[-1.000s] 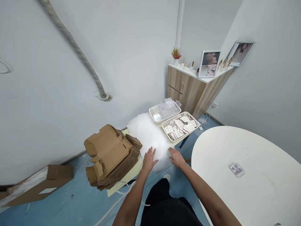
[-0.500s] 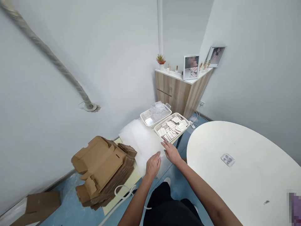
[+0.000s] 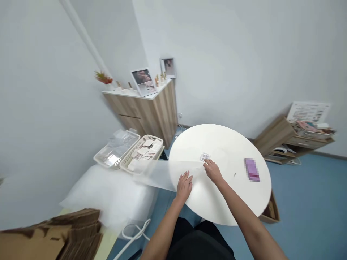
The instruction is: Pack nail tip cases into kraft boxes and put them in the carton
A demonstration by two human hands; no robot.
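A thin translucent white foam sheet (image 3: pixel 162 172) hangs stretched between the stack and the round white table (image 3: pixel 230 195). My right hand (image 3: pixel 213 171) pinches its far edge over the table, next to a small clear packet (image 3: pixel 205 156). Fingers together, my left hand (image 3: pixel 184 185) rests on the sheet's near edge at the table's rim. The stack of white foam sheets (image 3: pixel 108 195) lies on the low surface to the left.
A cream basket of small packets (image 3: pixel 143 151) and a clear tray (image 3: pixel 115 151) sit beyond the foam stack. Flat cardboard boxes (image 3: pixel 54 234) lie at bottom left. A purple object (image 3: pixel 251 169) is on the table. A wooden cabinet (image 3: pixel 146 108) stands behind, a low shelf (image 3: pixel 295 137) at right.
Both hands have moved from the foam stack to the round table, drawing one sheet across with them. The view has swung right.
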